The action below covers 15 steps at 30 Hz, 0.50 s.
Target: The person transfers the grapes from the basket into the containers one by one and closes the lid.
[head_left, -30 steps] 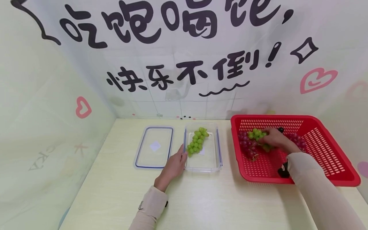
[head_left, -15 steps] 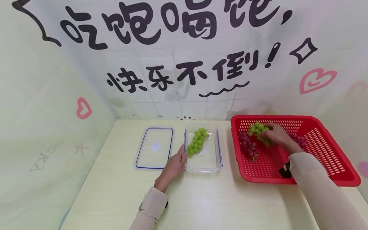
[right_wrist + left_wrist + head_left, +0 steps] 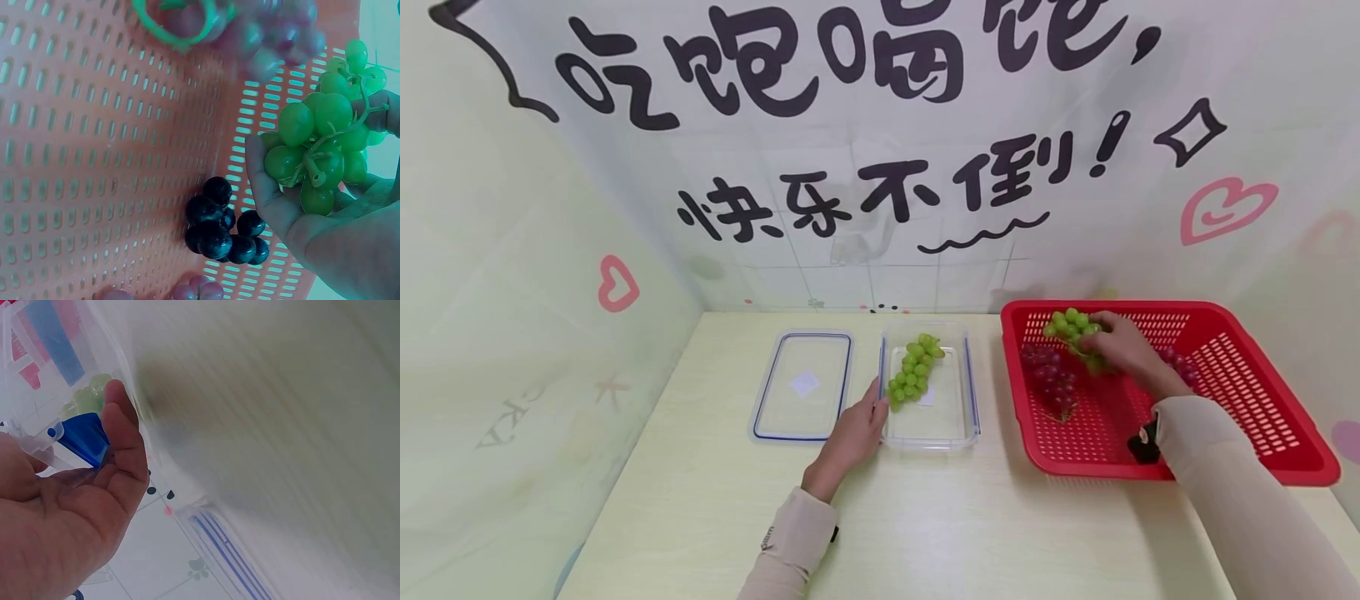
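My left hand holds the left side of a clear plastic food container, its fingers around the wall by a blue latch. A bunch of green grapes lies inside the container, along its left half. Over the red basket, my right hand grips another bunch of green grapes, the stem showing between the fingers. Beneath it in the basket lie a bunch of red grapes and a bunch of black grapes, the black one mostly hidden by the hand in the head view.
Left of the container lies its clear lid with a blue seal. More red grapes sit at the basket's right side, beyond the right wrist. A printed wall sheet stands right behind the table.
My right hand has raised its bunch of green grapes from among the others, towards the basket's back left rim. The left hand and the container have stayed put.
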Each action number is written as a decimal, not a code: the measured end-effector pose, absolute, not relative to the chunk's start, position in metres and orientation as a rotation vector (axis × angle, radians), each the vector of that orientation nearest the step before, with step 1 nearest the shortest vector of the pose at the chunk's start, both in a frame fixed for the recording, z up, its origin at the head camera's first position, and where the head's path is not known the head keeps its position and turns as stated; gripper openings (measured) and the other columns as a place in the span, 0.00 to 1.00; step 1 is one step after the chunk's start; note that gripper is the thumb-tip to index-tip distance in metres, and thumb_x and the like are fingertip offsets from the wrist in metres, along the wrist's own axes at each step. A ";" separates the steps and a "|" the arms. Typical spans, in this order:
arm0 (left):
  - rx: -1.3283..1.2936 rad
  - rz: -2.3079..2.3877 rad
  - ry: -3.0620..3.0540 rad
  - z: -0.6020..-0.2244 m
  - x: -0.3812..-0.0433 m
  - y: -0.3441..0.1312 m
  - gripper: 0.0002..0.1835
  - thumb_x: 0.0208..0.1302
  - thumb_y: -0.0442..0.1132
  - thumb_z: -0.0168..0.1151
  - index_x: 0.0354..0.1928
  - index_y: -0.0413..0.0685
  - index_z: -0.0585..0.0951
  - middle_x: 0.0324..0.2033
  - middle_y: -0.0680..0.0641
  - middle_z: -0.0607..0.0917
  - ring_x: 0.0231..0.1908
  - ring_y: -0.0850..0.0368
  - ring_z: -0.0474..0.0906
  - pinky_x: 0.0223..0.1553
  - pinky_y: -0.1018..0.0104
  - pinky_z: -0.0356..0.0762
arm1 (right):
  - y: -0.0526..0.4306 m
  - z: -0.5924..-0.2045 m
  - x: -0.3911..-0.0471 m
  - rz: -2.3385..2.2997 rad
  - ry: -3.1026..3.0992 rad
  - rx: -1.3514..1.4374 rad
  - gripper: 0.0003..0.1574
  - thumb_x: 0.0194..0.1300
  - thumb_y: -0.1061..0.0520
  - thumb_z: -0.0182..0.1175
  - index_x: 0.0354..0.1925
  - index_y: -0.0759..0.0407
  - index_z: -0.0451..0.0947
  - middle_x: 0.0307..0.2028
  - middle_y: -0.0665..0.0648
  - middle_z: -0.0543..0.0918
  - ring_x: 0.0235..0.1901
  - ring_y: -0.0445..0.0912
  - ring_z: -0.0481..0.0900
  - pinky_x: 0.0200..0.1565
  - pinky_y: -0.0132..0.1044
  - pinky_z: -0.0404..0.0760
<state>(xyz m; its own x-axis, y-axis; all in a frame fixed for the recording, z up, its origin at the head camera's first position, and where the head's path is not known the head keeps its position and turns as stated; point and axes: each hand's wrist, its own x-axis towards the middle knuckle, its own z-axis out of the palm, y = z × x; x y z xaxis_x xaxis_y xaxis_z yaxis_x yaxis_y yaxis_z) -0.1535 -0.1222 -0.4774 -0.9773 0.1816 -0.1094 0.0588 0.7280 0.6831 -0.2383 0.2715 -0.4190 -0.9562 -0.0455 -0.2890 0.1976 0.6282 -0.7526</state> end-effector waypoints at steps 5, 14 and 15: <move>0.195 1.096 2.757 -0.478 -0.154 -0.123 0.28 0.72 0.48 0.34 0.69 0.43 0.49 0.16 0.50 0.70 0.18 0.59 0.67 0.27 0.64 0.67 | 0.269 -0.416 -0.239 -1.232 2.576 0.115 0.38 0.62 0.50 0.51 0.65 0.65 0.52 0.57 0.70 0.60 0.51 0.60 0.62 0.45 0.49 0.71; 0.176 1.098 2.747 -0.478 -0.154 -0.123 0.29 0.72 0.48 0.34 0.69 0.44 0.49 0.16 0.49 0.69 0.17 0.58 0.65 0.26 0.64 0.66 | 0.261 -0.408 -0.241 -1.223 2.583 0.119 0.41 0.61 0.49 0.52 0.67 0.62 0.51 0.59 0.69 0.59 0.52 0.61 0.61 0.47 0.52 0.71; 0.173 1.095 2.746 -0.478 -0.154 -0.123 0.29 0.72 0.49 0.34 0.69 0.45 0.49 0.16 0.49 0.69 0.17 0.58 0.65 0.27 0.64 0.66 | 0.260 -0.408 -0.241 -1.225 2.580 0.119 0.41 0.61 0.48 0.53 0.67 0.62 0.51 0.58 0.69 0.59 0.52 0.61 0.61 0.47 0.52 0.71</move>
<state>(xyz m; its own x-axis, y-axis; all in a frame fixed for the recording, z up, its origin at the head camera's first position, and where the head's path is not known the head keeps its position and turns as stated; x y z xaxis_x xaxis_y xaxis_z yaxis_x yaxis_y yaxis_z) -0.1537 -0.1231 -0.4778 -0.9771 0.1735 -0.1234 0.0410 0.7222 0.6904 -0.2409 0.2600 -0.4076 -0.9568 -0.0459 -0.2870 0.1935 0.6365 -0.7467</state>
